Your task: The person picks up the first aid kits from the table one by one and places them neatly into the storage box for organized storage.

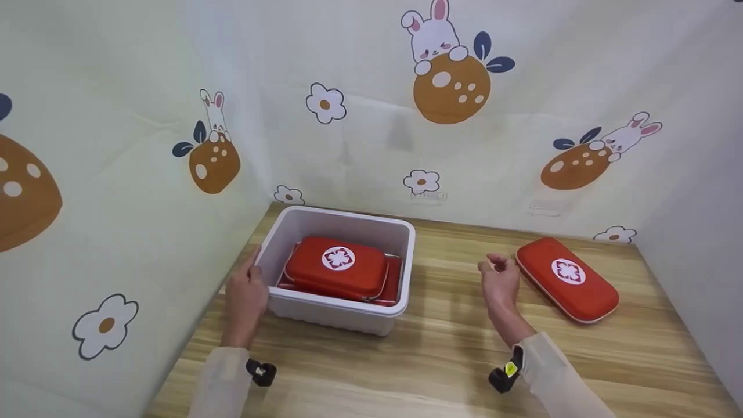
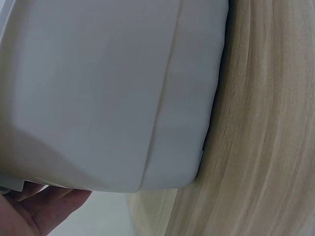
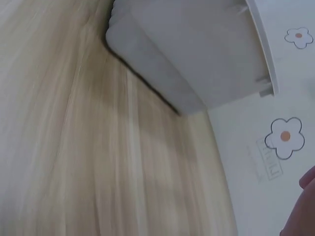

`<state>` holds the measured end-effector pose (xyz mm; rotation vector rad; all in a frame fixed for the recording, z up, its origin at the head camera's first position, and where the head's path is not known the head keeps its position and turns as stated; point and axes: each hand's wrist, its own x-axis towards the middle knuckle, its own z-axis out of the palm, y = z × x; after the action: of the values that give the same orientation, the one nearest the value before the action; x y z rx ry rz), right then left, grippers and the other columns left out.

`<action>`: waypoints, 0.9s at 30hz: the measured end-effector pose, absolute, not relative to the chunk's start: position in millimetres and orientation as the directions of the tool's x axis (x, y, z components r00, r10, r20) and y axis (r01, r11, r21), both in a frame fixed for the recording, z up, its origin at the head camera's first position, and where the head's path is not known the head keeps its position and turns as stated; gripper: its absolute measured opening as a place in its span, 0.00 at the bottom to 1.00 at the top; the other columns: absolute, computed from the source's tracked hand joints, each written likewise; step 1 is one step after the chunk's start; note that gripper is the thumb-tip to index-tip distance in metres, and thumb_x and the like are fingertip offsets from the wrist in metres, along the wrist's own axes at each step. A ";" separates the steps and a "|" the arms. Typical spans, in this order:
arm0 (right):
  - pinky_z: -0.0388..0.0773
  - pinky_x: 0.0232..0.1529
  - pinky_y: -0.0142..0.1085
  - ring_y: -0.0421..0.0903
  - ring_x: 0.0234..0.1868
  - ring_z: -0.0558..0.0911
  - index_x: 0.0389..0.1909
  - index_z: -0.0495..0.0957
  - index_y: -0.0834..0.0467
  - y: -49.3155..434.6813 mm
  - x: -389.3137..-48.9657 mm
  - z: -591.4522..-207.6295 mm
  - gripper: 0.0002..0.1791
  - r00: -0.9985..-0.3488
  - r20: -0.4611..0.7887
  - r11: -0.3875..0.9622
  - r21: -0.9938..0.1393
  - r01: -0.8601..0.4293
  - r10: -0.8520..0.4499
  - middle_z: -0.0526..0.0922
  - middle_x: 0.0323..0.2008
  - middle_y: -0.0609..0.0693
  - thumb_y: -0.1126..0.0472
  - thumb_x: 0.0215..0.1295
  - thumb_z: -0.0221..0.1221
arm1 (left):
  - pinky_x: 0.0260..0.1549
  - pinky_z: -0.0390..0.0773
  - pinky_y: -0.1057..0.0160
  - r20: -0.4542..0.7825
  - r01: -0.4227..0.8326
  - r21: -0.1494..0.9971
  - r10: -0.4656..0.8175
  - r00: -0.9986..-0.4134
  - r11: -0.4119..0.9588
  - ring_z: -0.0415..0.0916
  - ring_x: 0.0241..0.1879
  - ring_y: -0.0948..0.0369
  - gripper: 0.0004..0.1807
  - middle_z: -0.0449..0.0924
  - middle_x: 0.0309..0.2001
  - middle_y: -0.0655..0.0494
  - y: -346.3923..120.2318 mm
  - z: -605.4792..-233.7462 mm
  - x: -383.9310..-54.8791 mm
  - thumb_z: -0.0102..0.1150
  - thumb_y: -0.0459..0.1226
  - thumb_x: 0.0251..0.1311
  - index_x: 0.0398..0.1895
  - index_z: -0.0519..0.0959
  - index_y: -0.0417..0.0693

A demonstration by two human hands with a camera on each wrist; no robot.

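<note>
A light grey plastic bin [image 1: 400, 232] stands on the table with a red zippered first-aid case [image 1: 325, 270] inside, its round white emblem facing up. Beneath that case lies another red item [image 1: 393, 278], mostly covered. My left hand [image 1: 246, 290] grips the bin's left rim, thumb over the top edge and fingers along the outer wall. In the left wrist view those fingers [image 2: 56, 204] show against the end of the bin [image 2: 93, 93]. To the bin's right, my right hand [image 1: 500, 284] holds nothing, its fingers loosely bent, just left of a second red first-aid case [image 1: 580, 296].
The wood-grain table [image 1: 441, 371] runs up to a pale printed sheet [image 1: 360, 145] hung behind it and along both sides. The left sheet stands close to the bin and my left arm. The second case lies aslant toward the right sheet.
</note>
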<state>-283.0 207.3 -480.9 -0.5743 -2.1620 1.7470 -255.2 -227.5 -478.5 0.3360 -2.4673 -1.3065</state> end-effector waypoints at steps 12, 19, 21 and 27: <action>0.67 0.63 0.48 0.60 0.60 0.72 0.53 0.75 0.68 254.2 -278.8 -494.1 0.16 -0.761 0.165 0.336 -0.939 0.073 0.627 0.72 0.55 0.65 0.67 0.66 0.57 | 0.69 0.66 0.44 0.168 -0.054 0.830 -0.340 -0.925 0.555 0.65 0.71 0.43 0.27 0.60 0.76 0.43 -226.7 -477.6 -255.4 0.32 0.36 0.77 0.76 0.62 0.46; 0.53 0.69 0.58 0.64 0.67 0.63 0.59 0.71 0.65 293.5 -270.1 -502.3 0.21 -0.722 0.106 0.373 -0.901 0.221 0.684 0.68 0.62 0.65 0.62 0.68 0.53 | 0.45 0.72 0.51 0.154 -0.072 0.834 -0.355 -0.922 0.548 0.72 0.46 0.45 0.27 0.62 0.75 0.41 -224.9 -477.1 -254.7 0.31 0.37 0.77 0.77 0.61 0.50; 0.52 0.69 0.58 0.64 0.68 0.62 0.61 0.70 0.66 304.5 -268.4 -504.1 0.22 -0.711 0.095 0.388 -0.884 0.262 0.697 0.67 0.63 0.66 0.60 0.69 0.52 | 0.46 0.72 0.51 0.164 -0.067 0.831 -0.358 -0.919 0.553 0.72 0.46 0.46 0.27 0.63 0.74 0.40 -224.7 -477.8 -254.7 0.31 0.37 0.77 0.76 0.62 0.49; 0.49 0.69 0.60 0.66 0.69 0.60 0.64 0.67 0.66 333.6 -262.4 -510.2 0.27 -0.682 0.082 0.424 -0.835 0.352 0.727 0.64 0.66 0.68 0.56 0.70 0.53 | 0.63 0.69 0.43 0.209 -0.031 0.829 -0.361 -0.909 0.558 0.70 0.65 0.42 0.26 0.66 0.73 0.39 -226.3 -478.3 -255.0 0.33 0.35 0.75 0.74 0.66 0.45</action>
<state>-262.4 333.6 -510.2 -0.9153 -2.2486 1.1671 -255.0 -226.3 -478.3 0.3205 -2.4392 -1.2887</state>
